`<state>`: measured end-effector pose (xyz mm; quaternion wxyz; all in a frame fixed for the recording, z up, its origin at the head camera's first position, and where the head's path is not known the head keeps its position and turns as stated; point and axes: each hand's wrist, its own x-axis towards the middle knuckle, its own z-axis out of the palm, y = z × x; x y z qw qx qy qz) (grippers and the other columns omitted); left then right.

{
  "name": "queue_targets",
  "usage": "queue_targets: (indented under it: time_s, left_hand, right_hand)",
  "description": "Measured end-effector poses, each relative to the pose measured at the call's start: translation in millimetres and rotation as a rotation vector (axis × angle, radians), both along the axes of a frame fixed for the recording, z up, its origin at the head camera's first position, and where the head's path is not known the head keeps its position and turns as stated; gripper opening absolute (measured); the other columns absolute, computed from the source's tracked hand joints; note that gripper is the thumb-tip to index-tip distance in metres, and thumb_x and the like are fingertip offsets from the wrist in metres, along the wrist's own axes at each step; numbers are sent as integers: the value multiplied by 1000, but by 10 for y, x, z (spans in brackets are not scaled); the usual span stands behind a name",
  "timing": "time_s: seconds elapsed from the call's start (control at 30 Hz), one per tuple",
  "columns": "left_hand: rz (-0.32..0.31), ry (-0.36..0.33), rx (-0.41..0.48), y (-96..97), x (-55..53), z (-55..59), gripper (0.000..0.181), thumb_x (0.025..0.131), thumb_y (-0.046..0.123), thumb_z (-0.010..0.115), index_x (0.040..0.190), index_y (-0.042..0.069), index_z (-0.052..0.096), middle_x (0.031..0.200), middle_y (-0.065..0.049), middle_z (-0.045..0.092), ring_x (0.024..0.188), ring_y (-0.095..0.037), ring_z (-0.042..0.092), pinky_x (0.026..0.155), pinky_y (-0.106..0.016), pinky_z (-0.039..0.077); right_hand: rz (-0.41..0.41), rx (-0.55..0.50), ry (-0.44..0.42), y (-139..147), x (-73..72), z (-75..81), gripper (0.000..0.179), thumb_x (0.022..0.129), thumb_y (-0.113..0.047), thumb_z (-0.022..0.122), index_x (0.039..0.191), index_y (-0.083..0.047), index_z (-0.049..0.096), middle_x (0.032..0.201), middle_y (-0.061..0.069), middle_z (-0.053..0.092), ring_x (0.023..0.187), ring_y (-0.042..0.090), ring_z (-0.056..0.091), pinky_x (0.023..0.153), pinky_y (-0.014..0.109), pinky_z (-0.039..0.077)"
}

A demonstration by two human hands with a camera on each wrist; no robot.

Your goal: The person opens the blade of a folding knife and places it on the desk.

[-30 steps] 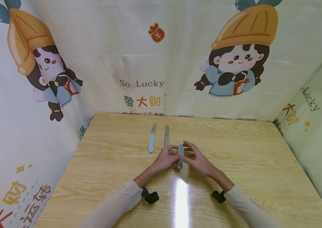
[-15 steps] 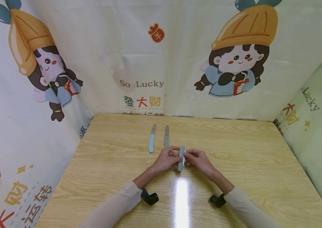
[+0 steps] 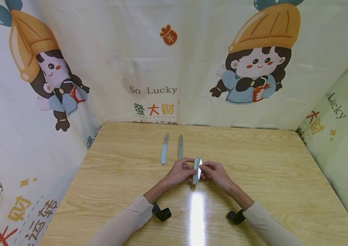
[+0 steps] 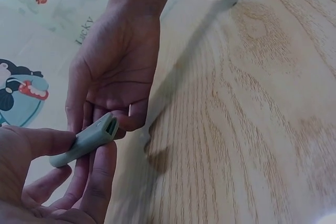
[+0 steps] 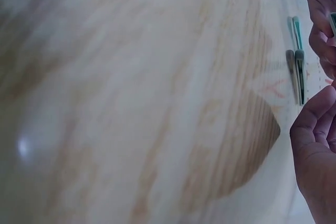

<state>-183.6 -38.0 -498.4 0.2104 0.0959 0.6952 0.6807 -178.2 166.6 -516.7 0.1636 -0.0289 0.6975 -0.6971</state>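
Observation:
My left hand holds a grey-green folding knife by its handle above the table, with thumb and fingers on either side. The blade is partly swung out along the handle's right side. My right hand pinches that blade between thumb and fingertips. In the left wrist view the slotted end of the handle faces the camera, and the right-hand fingers behind it are partly hidden. The right wrist view catches the right hand only at its edge.
An unfolded knife with a light blue handle lies left of the hands. Beside it lies an unfolded grey-handled knife, its lower end close to the left hand. The wooden table meets a printed curtain at the back.
The right hand's spread fingers have closed in and now pinch the blade. The blade has swung out from the handle's right side, a little further than half a second ago.

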Motion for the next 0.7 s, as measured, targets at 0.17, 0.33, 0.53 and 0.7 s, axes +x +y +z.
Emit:
queue_targets:
  time_s: [0.17, 0.33, 0.53, 0.7]
  left_hand:
    - [3, -39, 52, -3, 1, -43, 41, 94, -2, 68, 133, -4, 55, 90, -8, 67, 82, -26, 71, 69, -41, 60]
    - [-1, -76, 84, -2, 9, -44, 40, 95, -3, 67, 131, -4, 53, 91, -9, 67, 83, -27, 70, 70, -42, 61]
    - [16, -108, 93, 16, 9, -44, 37, 94, -3, 66, 126, -2, 48, 90, -9, 65, 78, -23, 68, 66, -36, 60]
    - [32, -130, 119, 23, 14, -42, 34, 93, -5, 64, 121, -1, 45, 88, -8, 63, 73, -20, 67, 63, -33, 60]
  right_hand:
    - [-2, 20, -2, -1, 28, -11, 31, 106, -19, 58, 113, 12, 60, 88, 8, 67, 78, 16, 65, 71, 29, 57]
    - [-9, 26, -6, -19, 57, -1, 32, 107, -20, 57, 113, 11, 58, 85, 7, 65, 75, 14, 62, 68, 27, 55]
    - [-12, 13, 1, -16, 65, 9, 31, 107, -17, 55, 114, 13, 57, 83, 8, 63, 72, 12, 61, 66, 25, 53]
    - [-15, 5, 8, -5, 69, 12, 31, 107, -16, 55, 115, 14, 57, 84, 11, 63, 72, 12, 60, 66, 25, 53]
